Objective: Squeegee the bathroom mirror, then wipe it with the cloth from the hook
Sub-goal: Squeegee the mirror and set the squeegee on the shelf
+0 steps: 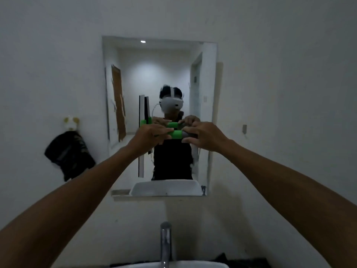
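A pale plaster wall [280, 74] fills the frame, with a frameless rectangular mirror [133, 60] fixed at its centre. Both bare forearms reach up from the lower corners, at 7 and 5 o'clock, and meet in front of the lower half of the glass. The left hand [149, 137] is closed round the near end of a green-handled squeegee [174, 134], fingers curled over the grip. The right hand [204, 136] pinches the other end of the same handle between thumb and fingertips, the remaining fingers loosely bent. The handle lies level between the hands; the white blade with its black edge stands upright at 9 o'clock of the left hand, close against the glass, though contact cannot be confirmed. The mirror reflects a person in a white headset and dark top, a lit corridor and the basin rim. A dark cloth [67, 153] hangs bunched from a small hook [71, 123] on the wall, at 9 o'clock of the mirror and well apart from both hands. At 6 o'clock, a chrome tap [165, 242] rises over the white basin [193, 265].
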